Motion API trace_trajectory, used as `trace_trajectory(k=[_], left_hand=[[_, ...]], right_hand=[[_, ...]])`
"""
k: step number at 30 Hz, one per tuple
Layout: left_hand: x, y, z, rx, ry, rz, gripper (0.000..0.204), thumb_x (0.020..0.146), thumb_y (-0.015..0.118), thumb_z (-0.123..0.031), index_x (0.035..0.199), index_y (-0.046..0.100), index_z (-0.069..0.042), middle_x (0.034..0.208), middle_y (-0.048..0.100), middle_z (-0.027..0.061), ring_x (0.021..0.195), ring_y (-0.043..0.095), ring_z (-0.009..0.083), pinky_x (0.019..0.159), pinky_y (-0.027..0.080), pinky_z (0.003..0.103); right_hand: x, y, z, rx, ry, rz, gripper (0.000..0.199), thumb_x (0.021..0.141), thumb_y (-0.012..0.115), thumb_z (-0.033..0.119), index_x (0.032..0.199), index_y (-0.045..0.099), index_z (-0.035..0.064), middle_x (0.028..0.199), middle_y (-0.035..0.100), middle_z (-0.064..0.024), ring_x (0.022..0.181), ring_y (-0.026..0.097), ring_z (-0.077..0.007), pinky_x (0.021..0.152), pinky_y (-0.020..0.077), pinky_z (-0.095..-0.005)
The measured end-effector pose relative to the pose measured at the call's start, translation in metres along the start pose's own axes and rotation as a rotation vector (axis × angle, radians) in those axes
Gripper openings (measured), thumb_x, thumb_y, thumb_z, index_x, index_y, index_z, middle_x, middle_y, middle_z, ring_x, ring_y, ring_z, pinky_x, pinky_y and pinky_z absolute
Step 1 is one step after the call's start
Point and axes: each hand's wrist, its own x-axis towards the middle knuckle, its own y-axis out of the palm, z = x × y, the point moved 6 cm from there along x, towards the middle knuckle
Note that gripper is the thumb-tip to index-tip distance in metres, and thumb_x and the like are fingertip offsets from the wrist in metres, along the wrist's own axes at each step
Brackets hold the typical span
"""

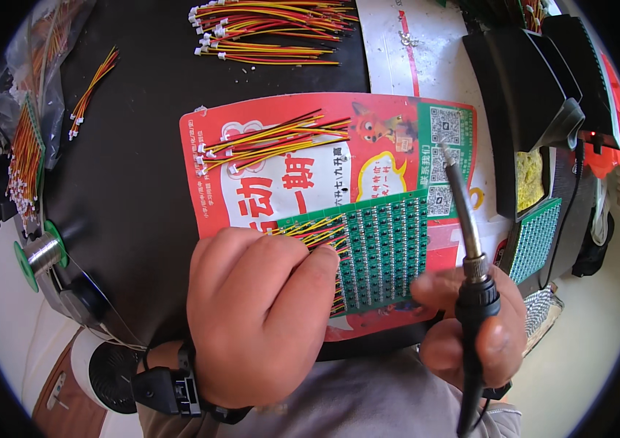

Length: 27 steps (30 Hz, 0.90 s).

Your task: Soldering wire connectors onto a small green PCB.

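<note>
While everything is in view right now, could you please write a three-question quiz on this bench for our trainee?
1. Which hand holds the soldering iron, and which covers part of the green circuit-board panel?
2. True or false: the yellow sponge is to the right of the soldering iron in the picture.
3. Fill in: the loose red, yellow and black wires on the red printed sheet have ____ connectors at one end.

Key:
1. The right hand holds the soldering iron; the left hand covers part of the panel.
2. True.
3. White.
</note>
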Motion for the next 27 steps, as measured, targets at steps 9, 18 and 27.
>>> trace_trajectory(k=[9,18,27], left_hand=[[0.0,0.001,0.0,-0.011,0.009,0.03,0.025,0.066,0.078,0.007,0.09,0.071,0.001,0.081,0.061,0.0103,0.07,0.056,0.0285,0.061,0.046,0.036],[-0.001,-0.014,0.002,0.054,0.069,0.004,0.028,0.065,0.07,0.01,0.092,0.071,0.001,0.083,0.061,0.0096,0.074,0.057,0.0284,0.064,0.046,0.037],[-0.003,-0.021,0.006,0.13,0.052,0.035,0.029,0.067,0.067,0.009,0.093,0.072,0.0,0.085,0.061,0.01,0.076,0.058,0.0281,0.065,0.046,0.037]], right_hand=[[0.008,0.028,-0.015,-0.19,-0.097,0.209,0.026,0.078,0.07,0.011,0.101,0.057,0.0119,0.111,0.071,-0.0238,0.089,0.073,-0.029,0.065,0.0513,-0.0319],[0.002,0.027,-0.014,-0.213,-0.065,0.208,0.026,0.075,0.068,0.015,0.099,0.059,0.0102,0.119,0.067,-0.026,0.096,0.07,-0.032,0.068,0.0484,-0.033],[0.004,0.029,-0.013,-0.166,-0.017,0.301,0.058,0.065,0.087,0.005,0.106,0.047,0.0057,0.126,0.063,-0.0309,0.097,0.069,-0.0419,0.082,0.0567,-0.0465]])
